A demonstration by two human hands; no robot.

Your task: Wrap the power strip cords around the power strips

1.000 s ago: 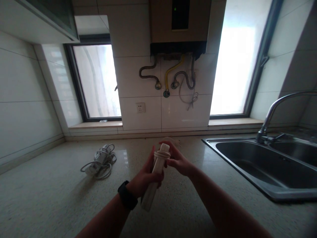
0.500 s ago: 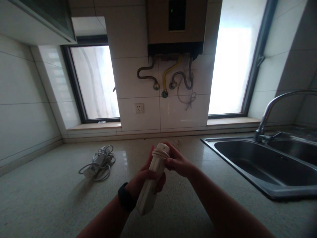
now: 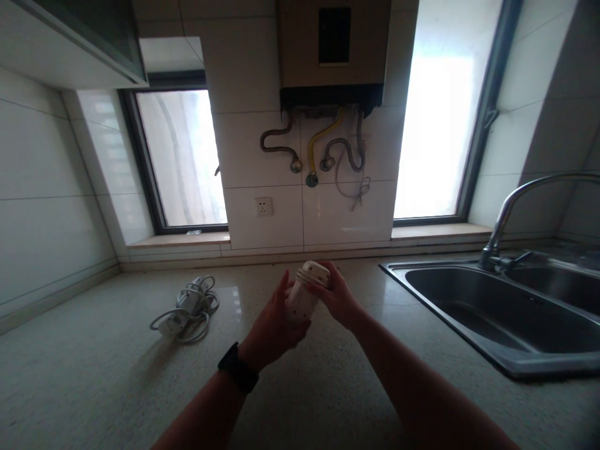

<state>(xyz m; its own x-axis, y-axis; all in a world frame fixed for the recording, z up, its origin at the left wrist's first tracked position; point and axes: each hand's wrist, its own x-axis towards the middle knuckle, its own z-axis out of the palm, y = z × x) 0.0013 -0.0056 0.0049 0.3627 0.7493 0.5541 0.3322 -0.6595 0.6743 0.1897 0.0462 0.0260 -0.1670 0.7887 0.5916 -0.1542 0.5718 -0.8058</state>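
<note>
Above the middle of the counter, a white power strip [image 3: 304, 303] is held tilted, its cord [image 3: 308, 277] wound in several turns round the upper end. My left hand [image 3: 276, 325], with a black band on its wrist, is closed round the strip from the left and below. My right hand [image 3: 338, 295] grips the upper end from the right, its fingers at the wound cord; some fingertips are hidden behind the strip. To the left on the counter lies another power strip [image 3: 191, 301], a grey-white cord looped loosely about it.
A steel sink [image 3: 450, 337] with a curved faucet [image 3: 509, 206] is set into the counter [image 3: 117, 375] on the right. On the tiled wall are an outlet [image 3: 264, 206] and a water heater [image 3: 300, 50] with hoses below. A cabinet [image 3: 84, 44] juts out at upper left.
The power strip has turned in my hands: its long lower end stuck out below my left hand before, and now a shorter face with dark spots shows. My left hand's grip has shifted.
</note>
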